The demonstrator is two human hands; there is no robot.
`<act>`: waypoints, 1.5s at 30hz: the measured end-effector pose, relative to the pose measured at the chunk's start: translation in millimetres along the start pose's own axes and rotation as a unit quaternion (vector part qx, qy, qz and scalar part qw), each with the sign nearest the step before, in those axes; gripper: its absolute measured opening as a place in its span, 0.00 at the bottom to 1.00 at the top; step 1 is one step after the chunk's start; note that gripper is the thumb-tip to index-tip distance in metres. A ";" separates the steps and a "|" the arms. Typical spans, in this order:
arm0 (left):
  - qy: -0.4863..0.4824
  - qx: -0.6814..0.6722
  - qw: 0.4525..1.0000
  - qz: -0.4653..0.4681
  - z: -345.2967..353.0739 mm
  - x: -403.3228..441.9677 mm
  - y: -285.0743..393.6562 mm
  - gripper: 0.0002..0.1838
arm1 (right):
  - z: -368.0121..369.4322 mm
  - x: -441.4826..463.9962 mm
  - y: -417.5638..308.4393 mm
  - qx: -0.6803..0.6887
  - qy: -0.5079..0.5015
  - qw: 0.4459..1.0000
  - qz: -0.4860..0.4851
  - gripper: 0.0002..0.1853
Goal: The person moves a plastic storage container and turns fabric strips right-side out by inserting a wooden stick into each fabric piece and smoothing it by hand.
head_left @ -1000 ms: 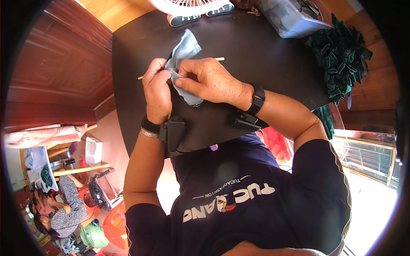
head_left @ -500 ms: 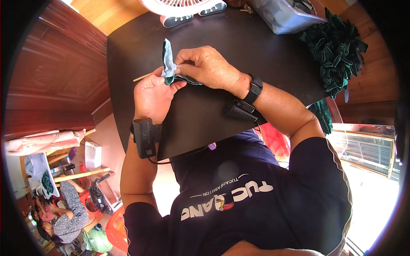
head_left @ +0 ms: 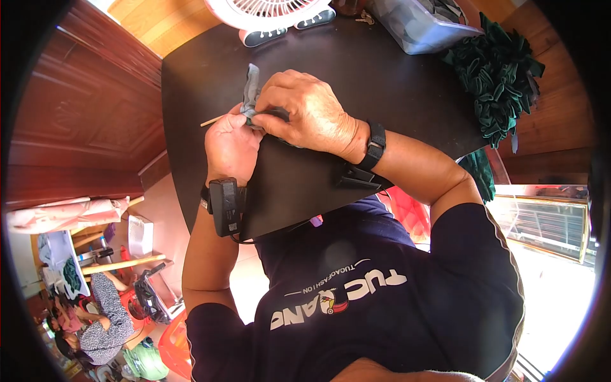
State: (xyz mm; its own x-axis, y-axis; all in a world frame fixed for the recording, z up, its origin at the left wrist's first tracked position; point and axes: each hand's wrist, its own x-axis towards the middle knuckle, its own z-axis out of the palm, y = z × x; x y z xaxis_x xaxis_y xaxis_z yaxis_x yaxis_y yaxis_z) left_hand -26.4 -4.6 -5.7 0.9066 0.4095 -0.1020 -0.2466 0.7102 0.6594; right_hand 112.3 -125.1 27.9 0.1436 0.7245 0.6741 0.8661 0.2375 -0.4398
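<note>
A small folded piece of grey and dark green cloth (head_left: pixel 251 84) stands upright above the dark table, held between both hands. My left hand (head_left: pixel 231 148), at the left, pinches its lower end between thumb and fingers. My right hand (head_left: pixel 307 113) is closed on the same spot from the right, its thumb and fingertips meeting the cloth close to the left thumb. Much of the cloth's lower part is hidden behind the right hand. A thin wooden stick (head_left: pixel 211 121) pokes out to the left of my left hand; its other end is hidden.
On the dark table (head_left: pixel 382 89) stand a pink-white fan (head_left: pixel 267 13) on shoe-shaped feet and a clear plastic bin (head_left: pixel 423 32). Dark green velvet pieces (head_left: pixel 499 83) are heaped at the right edge. At lower left a person (head_left: pixel 108 318) sits beyond a red stool (head_left: pixel 173 344).
The cloth, earlier spread wider, is now a narrow upright fold. My left hand has turned and lowered, palm more visible. My right hand has moved left over the cloth since the previous frame.
</note>
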 end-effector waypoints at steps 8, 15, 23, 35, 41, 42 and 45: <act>0.034 0.032 0.999 0.015 9.1 -0.6 -2.5 0.19 | 1.0 -0.6 -1.7 -0.029 -0.029 0.998 0.044 0.06; 0.021 0.077 0.997 0.015 27.7 -1.0 -3.1 0.15 | 5.7 3.0 9.4 0.077 -0.041 0.979 0.182 0.06; 0.077 0.407 0.883 0.220 1.7 8.8 -2.8 0.03 | 9.4 0.4 2.6 0.209 -0.065 0.964 0.148 0.07; 0.118 0.527 0.756 0.369 13.1 12.8 -7.7 0.11 | 22.3 -10.3 -4.3 0.240 -0.050 0.950 0.193 0.07; 0.142 0.426 0.814 0.367 13.9 13.6 -12.5 0.14 | 22.0 -8.3 -3.9 0.191 -0.038 0.977 0.081 0.10; 0.163 0.415 0.802 0.398 14.3 16.1 -13.4 0.14 | 21.0 -8.1 -5.5 0.184 -0.046 0.979 0.075 0.10; 0.173 0.465 0.801 0.335 12.7 10.2 -4.9 0.15 | 18.1 -7.4 -9.2 0.167 -0.051 0.983 0.049 0.10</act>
State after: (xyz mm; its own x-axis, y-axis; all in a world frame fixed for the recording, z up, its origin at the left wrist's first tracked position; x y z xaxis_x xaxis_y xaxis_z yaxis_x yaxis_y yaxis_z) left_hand -11.5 -11.1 -0.6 0.4889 0.7686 0.4125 -0.1315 -0.4025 0.9059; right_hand 94.6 -120.9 16.3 0.1543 0.8116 0.5635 0.6433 0.3503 -0.6808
